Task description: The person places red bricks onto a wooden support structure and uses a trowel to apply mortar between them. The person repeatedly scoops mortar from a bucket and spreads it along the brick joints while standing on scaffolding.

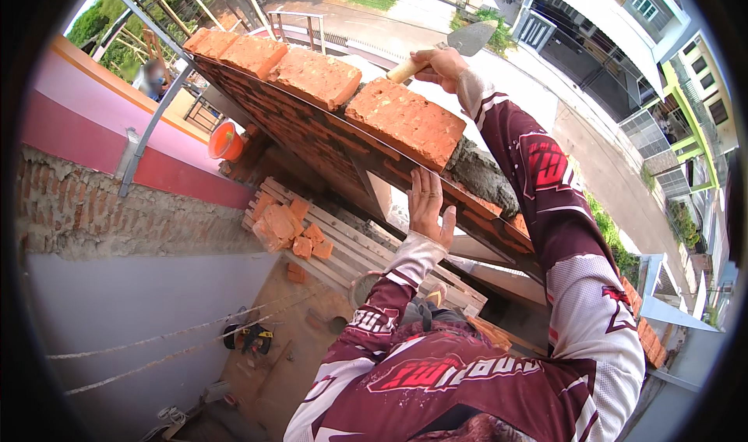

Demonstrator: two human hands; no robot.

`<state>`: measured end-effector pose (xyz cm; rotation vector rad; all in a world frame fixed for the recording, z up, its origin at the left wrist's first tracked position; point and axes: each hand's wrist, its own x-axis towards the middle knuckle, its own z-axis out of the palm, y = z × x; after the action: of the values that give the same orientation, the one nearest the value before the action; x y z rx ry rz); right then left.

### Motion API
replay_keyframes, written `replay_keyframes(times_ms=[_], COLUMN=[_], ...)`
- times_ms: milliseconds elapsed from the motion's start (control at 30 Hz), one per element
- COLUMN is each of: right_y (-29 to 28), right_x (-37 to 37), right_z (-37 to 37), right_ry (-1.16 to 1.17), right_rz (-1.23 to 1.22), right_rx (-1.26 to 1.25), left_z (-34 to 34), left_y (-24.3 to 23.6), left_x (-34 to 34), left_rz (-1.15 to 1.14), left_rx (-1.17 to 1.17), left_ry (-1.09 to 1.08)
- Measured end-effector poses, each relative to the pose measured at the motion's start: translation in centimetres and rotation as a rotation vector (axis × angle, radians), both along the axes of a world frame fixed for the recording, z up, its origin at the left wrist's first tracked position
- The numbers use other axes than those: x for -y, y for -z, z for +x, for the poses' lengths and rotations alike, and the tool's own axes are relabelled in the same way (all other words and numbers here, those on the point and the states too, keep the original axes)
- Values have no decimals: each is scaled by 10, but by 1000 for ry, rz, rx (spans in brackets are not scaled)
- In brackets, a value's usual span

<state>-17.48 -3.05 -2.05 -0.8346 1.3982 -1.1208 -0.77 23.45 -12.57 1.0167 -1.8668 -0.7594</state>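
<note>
A row of orange bricks tops the brick wall (269,107) in front of me. My left hand (428,208) lies with straight fingers against the near side of the wall, its fingertips at the lower edge of the rightmost laid brick (405,121). Beyond that brick, my right hand (444,69) is wrapped round the wooden handle of a trowel (474,38). The trowel's grey blade points away to the right. Wet grey mortar (485,175) covers the wall top right of the brick, partly hidden by my right sleeve. A taut line runs along the near edge of the bricks.
Below, broken bricks (279,225) lie on a plank platform (354,264), with a bucket (365,288) near my feet. An orange bucket (226,142) stands at the left. A metal pole (160,118) crosses there. A street (600,157) lies beyond the wall.
</note>
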Motion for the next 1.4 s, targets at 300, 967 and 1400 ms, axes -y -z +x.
replay_keyframes(times_ms=[300,967,1400], right_y=[-3,-41,-113], right_x=[-9,-88,-384], right_z=[-6,-40,-36], right_ry=[-79,160,-366], right_rz=[14,-153,-216], right_rx=[-59,-191,-644], left_z=[-1,14,183], left_y=[0,0,275], left_x=[2,2,-151], left_rz=[-1,76,1085], left_rx=[-11,-29,286], left_ry=[12,31,-240])
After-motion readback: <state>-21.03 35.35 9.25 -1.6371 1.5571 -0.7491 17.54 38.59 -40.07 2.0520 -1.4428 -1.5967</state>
